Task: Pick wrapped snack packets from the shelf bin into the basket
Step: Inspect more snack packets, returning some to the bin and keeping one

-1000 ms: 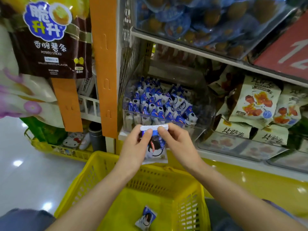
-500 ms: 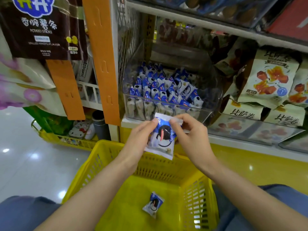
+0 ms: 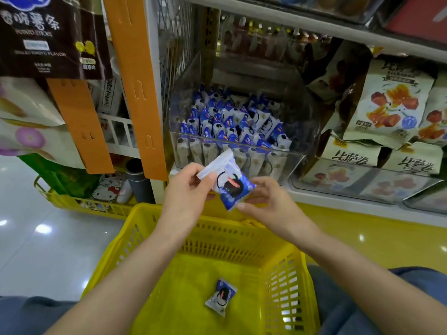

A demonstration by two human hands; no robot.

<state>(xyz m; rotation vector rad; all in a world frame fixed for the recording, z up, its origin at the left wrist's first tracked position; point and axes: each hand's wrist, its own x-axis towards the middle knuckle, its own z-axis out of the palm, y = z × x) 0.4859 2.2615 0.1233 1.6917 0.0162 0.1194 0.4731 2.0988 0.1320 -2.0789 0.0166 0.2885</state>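
shop aisle, snack shelving ahead. left hand pinching the white crimped end of a blue-and-white snack packet, right hand lightly pinching its lower corner, above the yellow basket; second packet on the basket floor; clear shelf bin of matching packets just behind.

Both forearms extended, left hand fingers pinching, right hand fingers loosely curled
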